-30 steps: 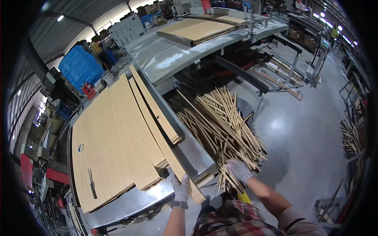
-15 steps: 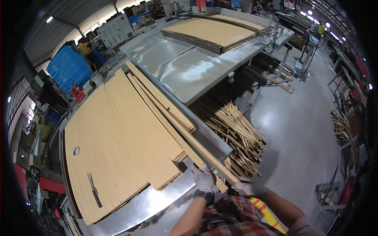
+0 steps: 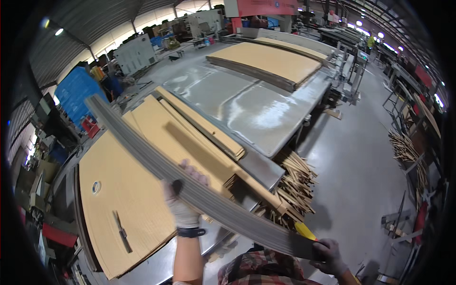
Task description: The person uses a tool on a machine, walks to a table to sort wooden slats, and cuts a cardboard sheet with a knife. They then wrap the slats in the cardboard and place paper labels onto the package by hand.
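Observation:
A long, narrow grey-brown board (image 3: 223, 209) with fine lengthwise lines slants across the view, held up above the tan sheets. My gloved left hand (image 3: 182, 202) is closed around its middle, fingers over the upper edge. At its near right end, my gloved right hand (image 3: 330, 257) grips the board. Below lies a broad stack of tan sheets (image 3: 142, 223), partly covered by the board. Narrow tan strips (image 3: 202, 123) lie along the stack's right side. On the sheets rest a dark-handled knife-like tool (image 3: 122, 232) and a roll of tape (image 3: 96, 186).
A grey metal table (image 3: 223, 111) stretches beyond, carrying another stack of tan panels (image 3: 266, 59). Loose thin offcuts (image 3: 297, 183) are heaped below its right edge. A grey floor aisle (image 3: 351, 156) runs along the right. A blue-covered object (image 3: 78, 90) stands far left.
The long board now shows its grey side, raised over the sheets. My left hand has moved left and upward; my right hand has moved slightly right and down. The view has shifted.

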